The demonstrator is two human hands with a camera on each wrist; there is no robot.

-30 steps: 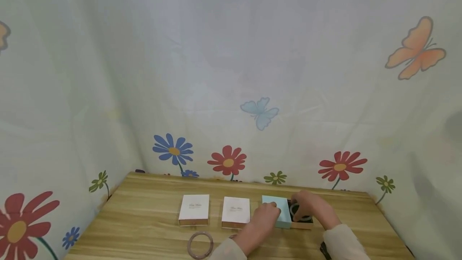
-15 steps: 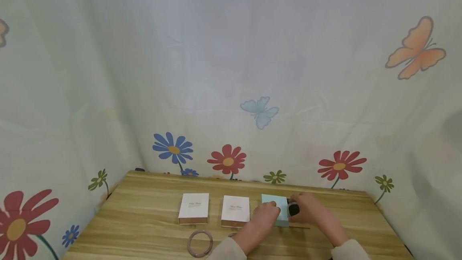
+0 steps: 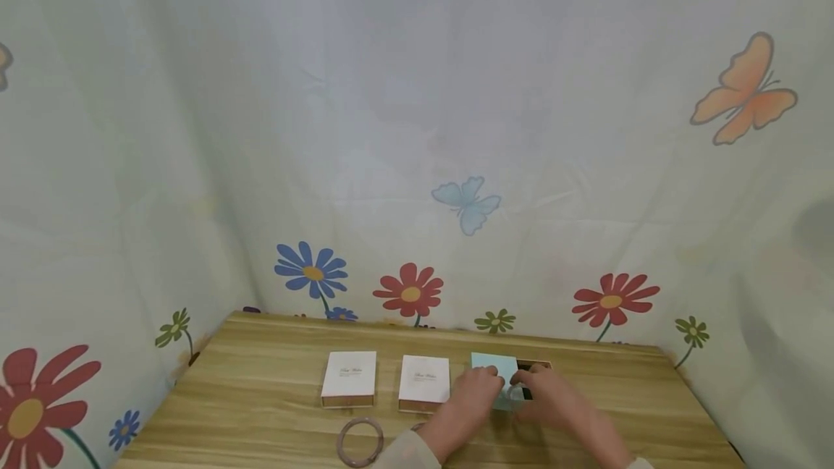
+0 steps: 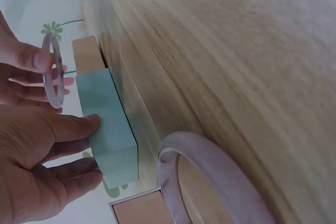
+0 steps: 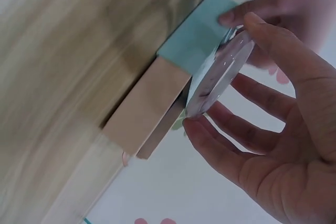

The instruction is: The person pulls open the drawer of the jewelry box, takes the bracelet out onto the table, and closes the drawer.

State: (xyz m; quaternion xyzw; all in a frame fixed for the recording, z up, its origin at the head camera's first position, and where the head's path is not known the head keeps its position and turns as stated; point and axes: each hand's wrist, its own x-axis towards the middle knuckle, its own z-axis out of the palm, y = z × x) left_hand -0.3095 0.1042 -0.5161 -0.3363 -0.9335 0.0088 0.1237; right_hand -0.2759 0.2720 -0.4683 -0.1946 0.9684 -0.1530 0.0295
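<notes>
My left hand holds the light blue drawer-style box by its sleeve, thumb on the front and fingers behind in the left wrist view. The box's tan drawer is pulled out to the right, its inside dark in the head view. My right hand grips a translucent pale bangle between thumb and fingertips, tilted just above the box and apart from the drawer's floor.
Two white boxes with printed lids stand left of the blue one. A pinkish-grey bangle lies in front of them on the wooden table. Part of another ring shows behind my left wrist. A floral curtain hangs behind.
My right hand has lifted the bangle up out of the drawer and moved slightly left and toward me with it. My left hand stays on the blue box.
</notes>
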